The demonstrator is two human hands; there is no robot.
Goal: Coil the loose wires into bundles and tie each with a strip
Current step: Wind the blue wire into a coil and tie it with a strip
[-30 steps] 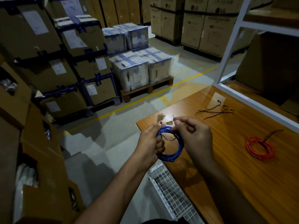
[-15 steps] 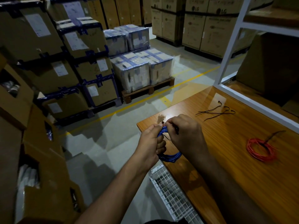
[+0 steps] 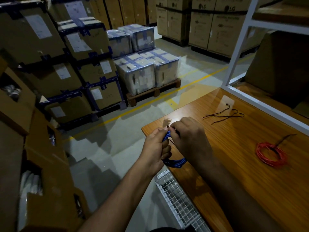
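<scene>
Blue wire coil [image 3: 175, 162], held up at centre frame just above the near corner of the tabletop [image 3: 234, 164]. Left hand [image 3: 155, 148] clenched round its left side, fingers curled through the loop; right hand [image 3: 189, 139] closed at the top of the coil, pinching what looks like a thin dark strip [image 3: 170, 141] against the strands, though too small and dim to tell exactly how. Light and limp by the look of it, springy enough to unwind if let go, with slick insulation likely to slide. Best held where the strands bunch tight, one grip pinning the turns while the other works the tie at a single crossing point. Thin strip probably fiddly, easy to lose from the fingertips.

Further right on the tabletop, red wire coil [image 3: 269, 154] lying flat, dark tail poking out, apparently tied already. Beyond, towards upper right, spare dark strips [image 3: 224, 115] scattered loose, well apart from both coils.
</scene>
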